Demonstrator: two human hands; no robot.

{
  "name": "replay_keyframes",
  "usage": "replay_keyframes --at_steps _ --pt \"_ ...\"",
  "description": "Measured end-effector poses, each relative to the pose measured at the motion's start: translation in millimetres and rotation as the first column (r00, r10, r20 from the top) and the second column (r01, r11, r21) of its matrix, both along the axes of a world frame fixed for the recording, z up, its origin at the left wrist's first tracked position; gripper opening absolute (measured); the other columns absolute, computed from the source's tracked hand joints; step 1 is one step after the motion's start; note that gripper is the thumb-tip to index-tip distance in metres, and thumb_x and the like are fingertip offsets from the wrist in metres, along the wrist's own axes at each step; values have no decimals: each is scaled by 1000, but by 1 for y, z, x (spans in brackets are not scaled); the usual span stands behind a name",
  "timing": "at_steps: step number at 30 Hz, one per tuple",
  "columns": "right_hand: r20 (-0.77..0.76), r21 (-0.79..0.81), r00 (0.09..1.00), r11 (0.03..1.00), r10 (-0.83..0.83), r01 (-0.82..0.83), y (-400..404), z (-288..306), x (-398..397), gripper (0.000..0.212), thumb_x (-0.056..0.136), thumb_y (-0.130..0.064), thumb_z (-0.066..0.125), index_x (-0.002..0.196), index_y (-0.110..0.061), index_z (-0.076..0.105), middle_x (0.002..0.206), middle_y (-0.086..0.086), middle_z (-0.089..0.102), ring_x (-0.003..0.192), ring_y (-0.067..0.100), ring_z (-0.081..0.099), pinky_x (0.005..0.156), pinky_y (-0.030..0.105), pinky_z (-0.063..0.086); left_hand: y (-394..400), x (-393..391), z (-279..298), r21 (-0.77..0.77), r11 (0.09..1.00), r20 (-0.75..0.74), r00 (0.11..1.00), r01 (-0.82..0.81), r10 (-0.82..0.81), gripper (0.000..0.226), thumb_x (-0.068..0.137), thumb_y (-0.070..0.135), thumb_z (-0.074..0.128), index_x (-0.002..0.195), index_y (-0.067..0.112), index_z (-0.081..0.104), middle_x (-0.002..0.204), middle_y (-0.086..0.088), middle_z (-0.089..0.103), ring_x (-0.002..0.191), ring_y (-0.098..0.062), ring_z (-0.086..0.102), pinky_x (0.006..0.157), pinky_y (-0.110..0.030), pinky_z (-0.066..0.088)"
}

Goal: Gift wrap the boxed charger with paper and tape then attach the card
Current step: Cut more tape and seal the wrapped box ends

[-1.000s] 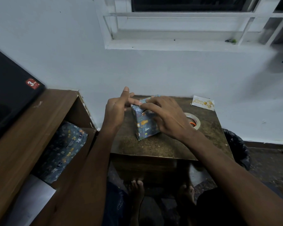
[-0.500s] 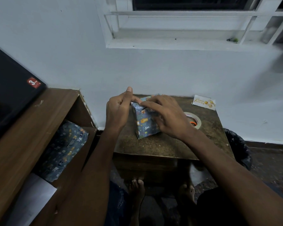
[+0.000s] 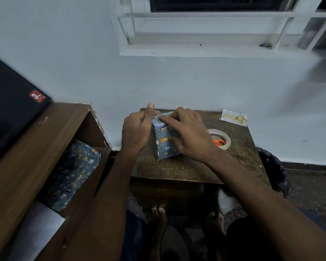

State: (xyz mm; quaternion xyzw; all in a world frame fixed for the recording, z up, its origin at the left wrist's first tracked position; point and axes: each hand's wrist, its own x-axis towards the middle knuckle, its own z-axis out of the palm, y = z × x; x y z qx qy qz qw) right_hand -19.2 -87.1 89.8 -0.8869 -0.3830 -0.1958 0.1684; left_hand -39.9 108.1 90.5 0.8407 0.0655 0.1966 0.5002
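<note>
The boxed charger [image 3: 163, 142], wrapped in blue paper printed with small animals, stands upright on the small brown table [image 3: 186, 168]. My left hand [image 3: 136, 130] is against the box's left side, fingers curled onto the paper and thumb pointing up by the top corner. My right hand [image 3: 189, 134] holds the box from the right: the index finger lies along the top edge and the thumb presses on the front face. A tape roll [image 3: 227, 143] lies right of the box. The white birthday card [image 3: 233, 117] lies at the table's far right corner.
Orange-handled scissors [image 3: 219, 142] sit inside the tape roll. A wooden shelf unit [image 3: 26, 157] on the left holds spare wrapping paper [image 3: 73, 170] and a white sheet [image 3: 38, 228]. A black box [image 3: 9, 113] rests on top. A black-bagged bin [image 3: 275, 166] stands right of the table.
My left hand's raised index finger has curled down and the hand has closed in against the box's left side. My right hand stays on the box.
</note>
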Motion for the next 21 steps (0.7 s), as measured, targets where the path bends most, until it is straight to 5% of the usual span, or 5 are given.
replay_keyframes --at_steps 4,7,11,16,21 --pt "-56 59 998 998 8 -5 2 0 1 66 81 -26 81 143 -23 61 124 1 53 113 20 48 96 28 29 -2 0 3 -26 1000 -14 1000 -14 14 67 104 67 31 99 30 86 96 14 81 102 -7 73 99 -38 55" --pt "-204 311 974 950 96 -29 -5 2 5 38 78 -13 84 115 -18 76 116 -1 63 110 17 59 91 32 46 -7 0 5 -58 998 -50 999 -16 14 70 105 66 28 95 28 86 92 12 81 98 -5 74 100 -36 55" --pt "-255 451 960 892 116 12 -14 6 4 28 75 -4 85 82 -16 61 107 -6 68 110 9 65 88 41 53 -17 2 6 -78 997 -53 998 -19 15 66 109 60 27 87 32 83 83 14 80 89 2 75 98 -38 57" --pt "-182 396 979 918 92 -13 -18 3 4 46 69 -9 87 102 -16 56 120 -3 56 113 16 54 90 26 44 -33 7 11 -111 994 -30 999 -23 20 60 107 62 30 82 41 80 81 16 80 87 -7 77 94 -42 59" --pt "-262 409 965 907 11 101 -25 -5 7 50 71 -19 88 105 -22 52 118 -6 59 108 16 49 86 35 48 -51 4 28 182 979 76 994 -94 81 50 106 55 40 101 29 83 89 11 81 95 -18 75 86 -40 58"
